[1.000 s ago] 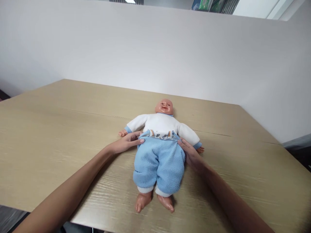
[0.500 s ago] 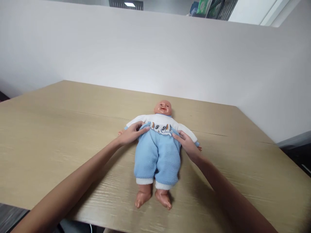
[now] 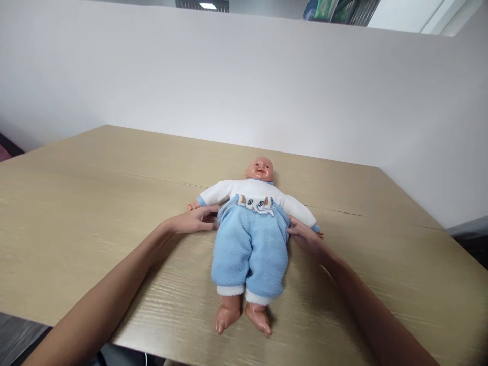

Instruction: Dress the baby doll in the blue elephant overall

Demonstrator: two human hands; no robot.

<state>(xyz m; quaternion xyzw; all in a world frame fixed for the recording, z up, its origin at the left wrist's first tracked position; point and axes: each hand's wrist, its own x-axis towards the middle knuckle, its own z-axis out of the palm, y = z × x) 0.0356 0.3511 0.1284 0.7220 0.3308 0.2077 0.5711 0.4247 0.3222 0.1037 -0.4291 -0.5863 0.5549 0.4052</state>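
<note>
A baby doll [image 3: 259, 170] lies on its back on the wooden table [image 3: 95, 203], head away from me, bare feet toward me. It wears a white top [image 3: 251, 190] and blue fleece trousers [image 3: 249, 249] pulled up to the chest. My left hand [image 3: 192, 222] rests on the table at the doll's side, fingers together, pinching the trousers' edge at the hip. My right hand [image 3: 305, 238] is at the opposite hip, its fingertips tucked against the trousers' side below the doll's sleeve.
A plain white partition wall [image 3: 244, 86] stands right behind the table. The table's front edge [image 3: 76, 328] runs close to my body, and its right edge [image 3: 438, 223] drops off toward a dark floor.
The trousers' waistband has gone up from the belly to the chest. Both hands then slid back down from the waistband to the doll's hips.
</note>
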